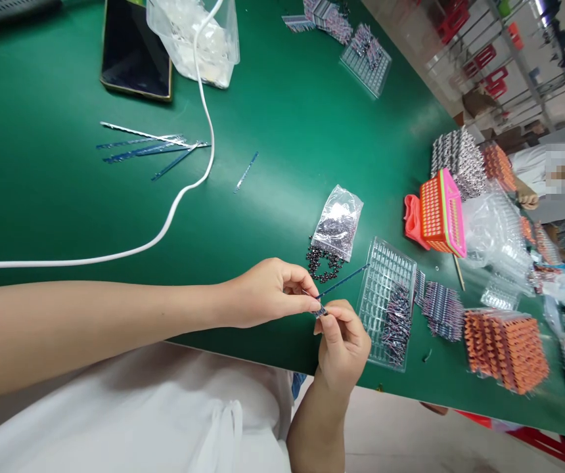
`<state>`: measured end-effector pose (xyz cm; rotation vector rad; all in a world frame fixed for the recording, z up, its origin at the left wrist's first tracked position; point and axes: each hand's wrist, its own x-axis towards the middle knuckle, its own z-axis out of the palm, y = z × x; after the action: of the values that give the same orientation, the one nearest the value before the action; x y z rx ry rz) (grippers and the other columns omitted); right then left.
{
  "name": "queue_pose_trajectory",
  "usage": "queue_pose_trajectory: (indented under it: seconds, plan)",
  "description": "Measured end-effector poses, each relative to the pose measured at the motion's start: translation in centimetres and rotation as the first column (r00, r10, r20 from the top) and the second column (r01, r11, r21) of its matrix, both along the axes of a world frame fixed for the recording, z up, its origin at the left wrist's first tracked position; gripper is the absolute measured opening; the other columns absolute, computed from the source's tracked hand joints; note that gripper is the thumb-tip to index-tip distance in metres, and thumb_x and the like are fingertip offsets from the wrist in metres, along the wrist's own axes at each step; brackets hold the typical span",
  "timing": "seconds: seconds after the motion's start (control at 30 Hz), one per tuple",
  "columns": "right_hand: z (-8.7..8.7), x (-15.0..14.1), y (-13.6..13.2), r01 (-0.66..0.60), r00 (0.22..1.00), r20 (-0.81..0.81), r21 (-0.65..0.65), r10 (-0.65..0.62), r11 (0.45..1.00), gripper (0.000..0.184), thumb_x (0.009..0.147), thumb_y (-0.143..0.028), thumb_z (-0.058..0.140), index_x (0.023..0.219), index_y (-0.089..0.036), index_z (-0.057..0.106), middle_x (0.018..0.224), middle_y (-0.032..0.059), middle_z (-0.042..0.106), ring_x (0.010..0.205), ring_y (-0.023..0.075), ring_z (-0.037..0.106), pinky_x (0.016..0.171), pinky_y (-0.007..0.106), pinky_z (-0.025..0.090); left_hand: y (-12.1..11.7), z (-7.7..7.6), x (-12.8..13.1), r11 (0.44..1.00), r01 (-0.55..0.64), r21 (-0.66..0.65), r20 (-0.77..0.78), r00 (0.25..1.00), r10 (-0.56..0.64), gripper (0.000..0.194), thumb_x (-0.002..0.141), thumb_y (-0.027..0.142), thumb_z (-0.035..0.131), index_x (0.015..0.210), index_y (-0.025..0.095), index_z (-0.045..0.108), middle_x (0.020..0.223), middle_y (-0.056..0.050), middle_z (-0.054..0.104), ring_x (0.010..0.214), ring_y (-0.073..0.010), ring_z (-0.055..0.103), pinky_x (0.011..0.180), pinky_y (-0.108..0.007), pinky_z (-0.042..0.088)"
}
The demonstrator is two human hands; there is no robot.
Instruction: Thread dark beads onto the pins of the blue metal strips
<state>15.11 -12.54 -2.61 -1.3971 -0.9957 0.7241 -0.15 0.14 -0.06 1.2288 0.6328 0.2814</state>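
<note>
At the lower middle of the frame, the left hand (269, 292) and right hand (344, 345) pinch a small dark piece (320, 313), likely to keep it still; a thin blue strip (344, 281) pokes out.

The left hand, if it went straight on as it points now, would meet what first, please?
The left hand would probably meet the right hand first, which lies just ahead, though one view leaves the depth between them unclear.
</note>
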Motion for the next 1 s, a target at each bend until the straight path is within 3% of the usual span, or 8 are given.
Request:
queue_pose_trajectory:
  seconds: [0.47, 1.0]
  plan:
    - [0.09, 0.20, 0.09, -0.009, 1.000, -0.011, -0.074, 0.009, 0.997, 0.010, 0.088, -0.028, 0.067, 0.086, -0.019, 0.069, 0.076, 0.0007, 0.058, 0.059, 0.0102, 0.054, 0.047, 0.022, 0.043, -0.07, 0.58, -0.05, 1.000, -0.010, 0.005, -0.037, 0.999, 0.010, 0.024, 0.079, 0.041, 0.071, 0.084, 0.018, 0.071, 0.081, -0.003, 0.073, 0.077, -0.0183, 0.064, 0.070, -0.028, 0.048]
    - [0.14, 0.11, 0.10, -0.022, 0.998, -0.068, -0.063, 0.018, 0.998, 0.007, 0.089, -0.025, 0.066, 0.087, -0.020, 0.070, 0.078, 0.0003, 0.058, 0.059, 0.0095, 0.054, 0.048, 0.022, 0.042, 0.00, 0.71, 0.01, 1.000, -0.020, -0.006, -0.049, 0.999, 0.020, 0.022, 0.077, 0.039, 0.072, 0.082, 0.017, 0.071, 0.079, -0.002, 0.072, 0.076, -0.0177, 0.064, 0.070, -0.029, 0.047]
